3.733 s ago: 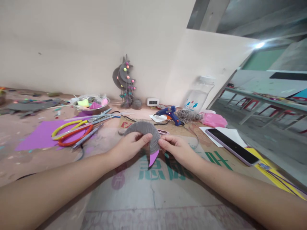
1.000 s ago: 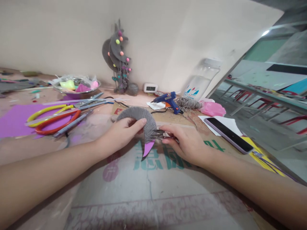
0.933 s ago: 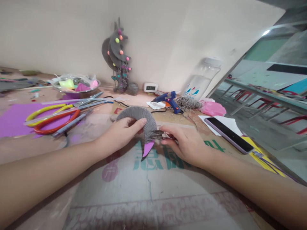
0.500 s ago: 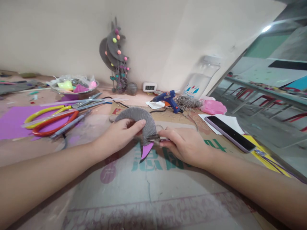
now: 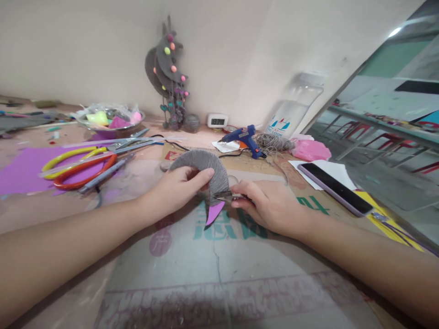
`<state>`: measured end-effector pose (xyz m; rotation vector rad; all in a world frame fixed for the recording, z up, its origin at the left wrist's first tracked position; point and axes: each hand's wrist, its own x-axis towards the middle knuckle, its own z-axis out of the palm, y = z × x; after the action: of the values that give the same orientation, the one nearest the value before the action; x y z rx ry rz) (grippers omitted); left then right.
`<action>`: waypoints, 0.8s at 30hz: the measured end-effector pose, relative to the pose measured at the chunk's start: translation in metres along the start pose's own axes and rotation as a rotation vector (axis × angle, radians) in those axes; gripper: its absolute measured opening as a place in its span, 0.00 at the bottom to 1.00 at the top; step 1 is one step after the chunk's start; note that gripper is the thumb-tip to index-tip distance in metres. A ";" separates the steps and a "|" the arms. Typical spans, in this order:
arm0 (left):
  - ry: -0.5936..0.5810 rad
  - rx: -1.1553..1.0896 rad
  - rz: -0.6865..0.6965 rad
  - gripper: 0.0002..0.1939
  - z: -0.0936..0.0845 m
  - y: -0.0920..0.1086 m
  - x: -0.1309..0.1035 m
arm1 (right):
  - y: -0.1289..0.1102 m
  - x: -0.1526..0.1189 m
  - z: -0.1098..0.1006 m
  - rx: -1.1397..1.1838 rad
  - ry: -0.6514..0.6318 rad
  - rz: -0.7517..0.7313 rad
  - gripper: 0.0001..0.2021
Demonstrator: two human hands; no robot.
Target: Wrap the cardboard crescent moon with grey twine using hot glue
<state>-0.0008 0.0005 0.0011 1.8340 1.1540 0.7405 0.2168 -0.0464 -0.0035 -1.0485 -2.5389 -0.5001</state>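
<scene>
My left hand point(image 5: 183, 187) grips a crescent point(image 5: 219, 176) wrapped in grey yarn, its thumb lying over the inner curve. At the lower end of the crescent a bare, pointed purple tip point(image 5: 215, 213) sticks out of the yarn. My right hand point(image 5: 265, 203) is closed in a pinch beside that end. Between its thumb and fingers is a slim, dark and silvery piece point(image 5: 228, 196) reaching onto the edge of the yarn; its kind is not clear. The crescent is held above a printed cardboard sheet point(image 5: 164, 283).
Left lie scissors point(image 5: 85, 169) on purple sheet point(image 5: 20, 169) and a bowl of bright pieces point(image 5: 109, 130). Behind stand finished crescents with pompoms point(image 5: 168, 68), a yarn ball point(image 5: 192, 122) and a small clock point(image 5: 217, 120). Rightward: blue glue gun point(image 5: 245, 137), loose yarn point(image 5: 274, 142), bottle point(image 5: 295, 107), phone point(image 5: 334, 188).
The whole view has shifted slightly, so everything sits a little further right. Both hands keep their holds, and the crescent looks much the same.
</scene>
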 end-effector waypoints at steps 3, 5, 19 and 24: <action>0.003 -0.009 0.005 0.24 0.000 -0.001 0.000 | 0.000 0.000 0.000 -0.004 -0.010 0.002 0.15; 0.012 -0.006 0.001 0.24 0.001 -0.002 -0.001 | 0.000 0.001 0.000 -0.003 -0.016 -0.004 0.14; 0.019 0.084 -0.006 0.27 0.000 -0.002 -0.001 | -0.001 0.000 -0.002 0.025 0.037 0.029 0.15; 0.031 0.165 0.019 0.27 -0.001 0.000 -0.004 | -0.003 0.001 -0.003 -0.008 -0.010 0.007 0.14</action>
<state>-0.0031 -0.0030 0.0012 1.9787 1.2508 0.7042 0.2149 -0.0490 -0.0005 -1.0644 -2.5429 -0.5051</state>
